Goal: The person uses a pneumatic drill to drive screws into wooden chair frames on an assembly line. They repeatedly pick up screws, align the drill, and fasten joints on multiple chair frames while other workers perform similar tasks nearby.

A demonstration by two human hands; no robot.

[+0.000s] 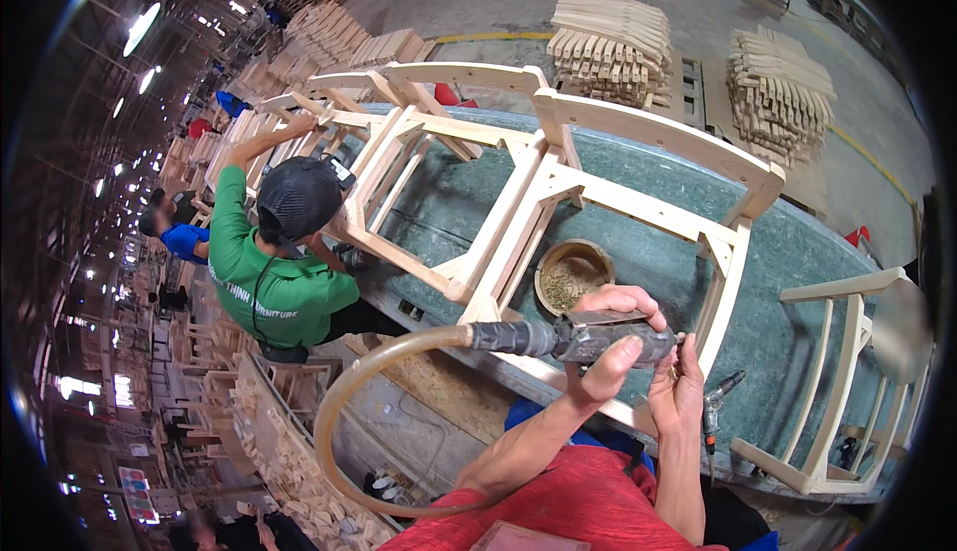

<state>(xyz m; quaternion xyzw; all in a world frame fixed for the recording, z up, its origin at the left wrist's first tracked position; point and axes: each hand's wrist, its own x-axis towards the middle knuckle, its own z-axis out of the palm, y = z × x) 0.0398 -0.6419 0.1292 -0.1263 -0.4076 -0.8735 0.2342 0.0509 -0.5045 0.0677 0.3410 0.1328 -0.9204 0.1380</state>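
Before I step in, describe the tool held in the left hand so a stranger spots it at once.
Find the green table bearing pale wooden chair frames, then the person in red at its near edge. There, the left hand grips a dark cylindrical tool. Unlike the slimmer tool to the right of the right hand, it trails a thick tan hose.

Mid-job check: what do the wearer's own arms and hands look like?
The left hand and right hand have no gloves. The left forearm and right forearm are uncovered, with no watch or wristband in sight. A red shirt shows at the lower edge, its fabric reaching the left arm. Any fine markings are too small to tell.
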